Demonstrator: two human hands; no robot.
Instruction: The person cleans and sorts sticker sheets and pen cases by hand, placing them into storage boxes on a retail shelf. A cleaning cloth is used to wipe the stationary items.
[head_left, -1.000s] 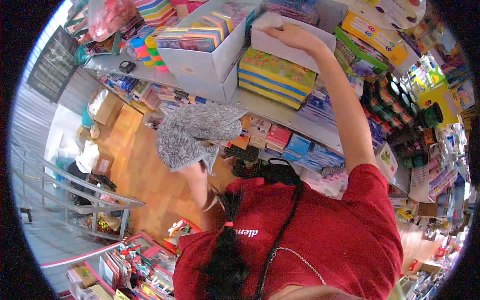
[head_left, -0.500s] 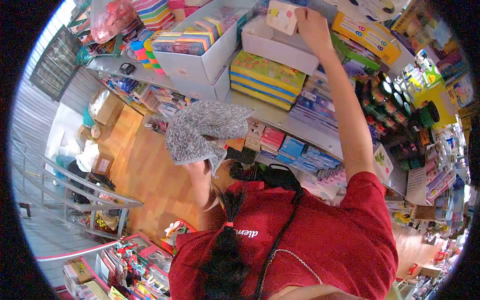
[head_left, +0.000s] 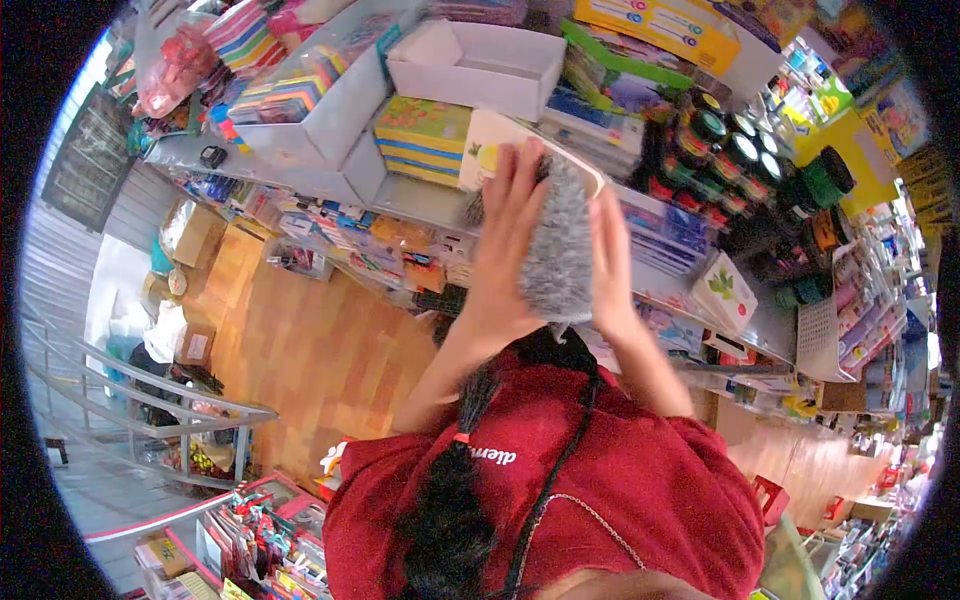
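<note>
In front of my chest, both hands are raised around a grey knitted cloth (head_left: pixel 560 245) and a flat white card-like piece (head_left: pixel 485 132) with a small yellow drawing. My left hand (head_left: pixel 500 275), slightly blurred, presses the cloth against the piece with its fingers stretched upward. My right hand (head_left: pixel 611 262) grips the piece's right edge, its fingers pointing up along the side. The cloth covers much of the piece, so its full shape is hidden. Behind it on the shelf stands an open white box (head_left: pixel 480 80).
A stack of yellow-green boxes (head_left: pixel 420 140) and a bin of colourful packs (head_left: pixel 300 130) line the shelf. Dark round-lidded jars (head_left: pixel 740 145) stand to the right, near another white card with a leaf picture (head_left: pixel 727 290). A metal railing (head_left: pixel 180 385) curves at the left.
My right hand has brought the white piece down from the open white box toward my chest. My left hand has moved up and right, and the cloth now lies against the piece.
</note>
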